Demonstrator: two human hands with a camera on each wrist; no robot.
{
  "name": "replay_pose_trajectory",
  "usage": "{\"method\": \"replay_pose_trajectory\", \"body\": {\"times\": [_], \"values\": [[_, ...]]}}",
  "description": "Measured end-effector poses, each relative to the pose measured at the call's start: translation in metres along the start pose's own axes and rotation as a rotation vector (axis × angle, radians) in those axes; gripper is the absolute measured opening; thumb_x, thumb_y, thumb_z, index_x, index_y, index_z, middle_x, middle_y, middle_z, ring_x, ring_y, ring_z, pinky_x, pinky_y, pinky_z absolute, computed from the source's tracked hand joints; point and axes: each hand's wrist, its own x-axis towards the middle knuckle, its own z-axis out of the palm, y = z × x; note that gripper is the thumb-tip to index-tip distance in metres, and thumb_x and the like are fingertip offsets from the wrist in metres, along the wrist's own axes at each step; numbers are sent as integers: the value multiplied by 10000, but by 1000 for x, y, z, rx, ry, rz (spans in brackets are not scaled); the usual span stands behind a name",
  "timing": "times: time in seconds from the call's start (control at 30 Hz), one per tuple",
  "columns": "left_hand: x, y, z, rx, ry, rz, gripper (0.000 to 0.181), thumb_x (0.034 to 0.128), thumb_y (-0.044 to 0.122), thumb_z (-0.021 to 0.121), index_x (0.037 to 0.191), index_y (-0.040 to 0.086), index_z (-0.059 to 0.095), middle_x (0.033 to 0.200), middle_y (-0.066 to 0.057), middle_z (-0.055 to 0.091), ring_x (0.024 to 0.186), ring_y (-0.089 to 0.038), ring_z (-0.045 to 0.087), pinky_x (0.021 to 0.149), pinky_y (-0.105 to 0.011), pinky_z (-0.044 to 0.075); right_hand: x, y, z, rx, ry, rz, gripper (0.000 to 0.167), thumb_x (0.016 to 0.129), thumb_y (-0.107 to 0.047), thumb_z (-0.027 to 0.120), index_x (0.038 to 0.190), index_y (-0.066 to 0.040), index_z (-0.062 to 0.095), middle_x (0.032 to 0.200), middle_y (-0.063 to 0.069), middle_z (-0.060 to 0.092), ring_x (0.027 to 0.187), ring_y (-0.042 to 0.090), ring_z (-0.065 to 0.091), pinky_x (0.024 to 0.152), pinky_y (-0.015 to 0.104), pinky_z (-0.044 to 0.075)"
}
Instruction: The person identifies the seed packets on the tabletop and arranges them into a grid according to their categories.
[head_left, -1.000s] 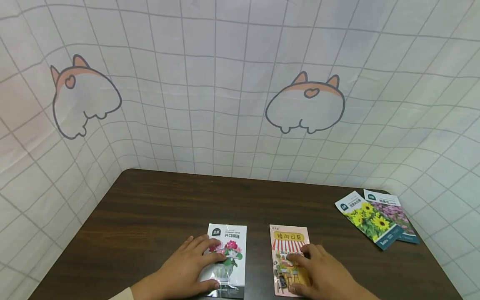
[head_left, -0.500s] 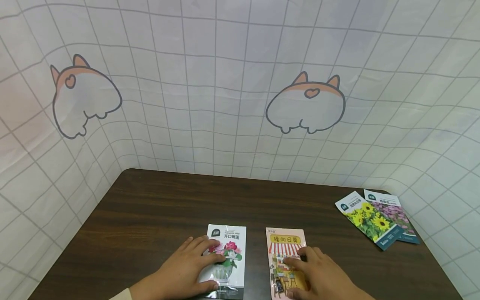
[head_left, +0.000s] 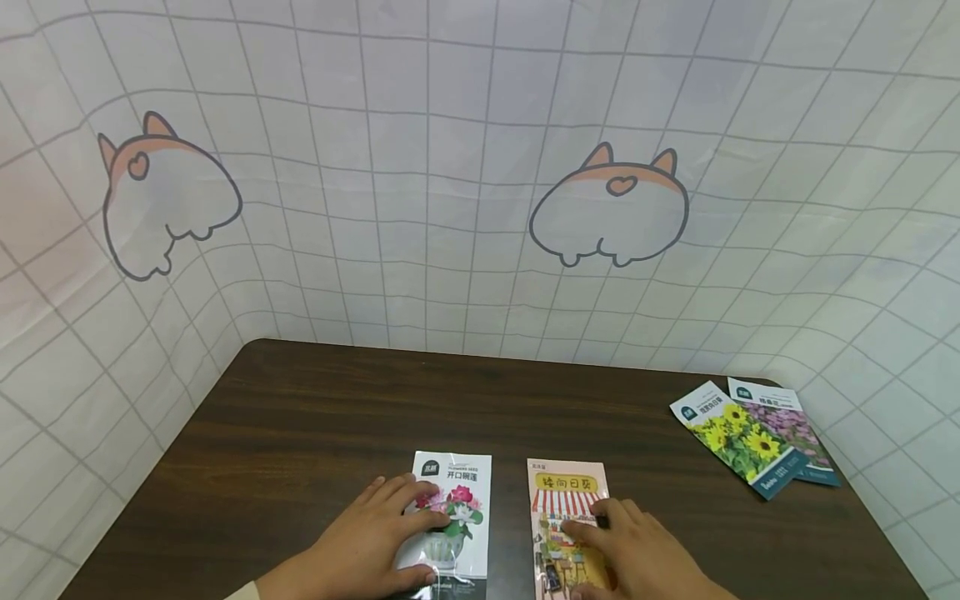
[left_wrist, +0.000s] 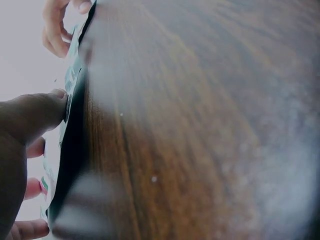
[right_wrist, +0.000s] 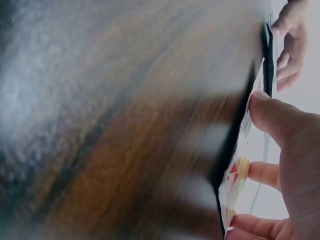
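A white seed packet with pink flowers (head_left: 467, 550) lies flat near the table's front edge. My left hand (head_left: 367, 537) rests on its left part, fingers spread and touching it. To its right lies a pink packet with a striped awning (head_left: 566, 502). My right hand (head_left: 645, 550) touches that packet's right side with fingertips and thumb. In the left wrist view the left thumb of my hand (left_wrist: 30, 120) presses the packet's near edge. The right wrist view shows my right hand (right_wrist: 295, 150) with thumb and fingers on the pink packet (right_wrist: 234, 185).
Two more packets lie overlapping at the table's right back: one with yellow sunflowers (head_left: 738, 437) over one with purple flowers (head_left: 783, 425). The dark wooden table (head_left: 360, 400) meets a white gridded cloth (head_left: 390, 208) behind and at both sides.
The pink packet has slid left and slightly toward the front edge under my right hand, closer to the white packet. My left hand and its packet have hardly moved.
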Motion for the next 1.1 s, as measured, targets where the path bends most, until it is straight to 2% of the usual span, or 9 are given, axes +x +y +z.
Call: {"method": "replay_pose_trajectory", "body": {"times": [0.37, 0.57, 0.77, 1.1], "values": [[-1, -1, 0, -18, -37, -5, 587, 910, 733, 567, 1371, 375, 626, 1479, 3, 508, 1385, -349, 446, 1082, -675, 358, 0, -2, -1, 23, -51, 10, 546, 956, -686, 544, 1404, -384, 617, 1199, -1, 543, 969, 167, 502, 744, 473, 519], [-2, 0, 1, -15, -14, 5, 575, 905, 721, 589, 1363, 376, 632, 1463, 1, 522, 1377, -334, 453, 1071, -678, 368, -1, -3, -1, 24, -53, 6, 533, 963, -667, 551, 1403, -374, 620, 1191, -8, 539, 952, 146, 486, 730, 449, 511], [-2, 1, 0, -20, -33, -6, 580, 907, 725, 581, 1371, 379, 624, 1476, 5, 513, 1388, -333, 441, 1086, -674, 353, -2, -3, -1, 27, -53, 13, 537, 960, -675, 548, 1404, -382, 615, 1198, -13, 533, 959, 148, 484, 734, 450, 513], [-2, 2, 1, -6, -26, -13, 579, 900, 719, 598, 1365, 374, 629, 1479, 10, 507, 1383, -333, 444, 1088, -672, 353, -1, -4, -1, 36, -76, 26, 581, 942, -714, 533, 1415, -384, 601, 1225, -4, 523, 982, 161, 475, 764, 466, 523]]}}
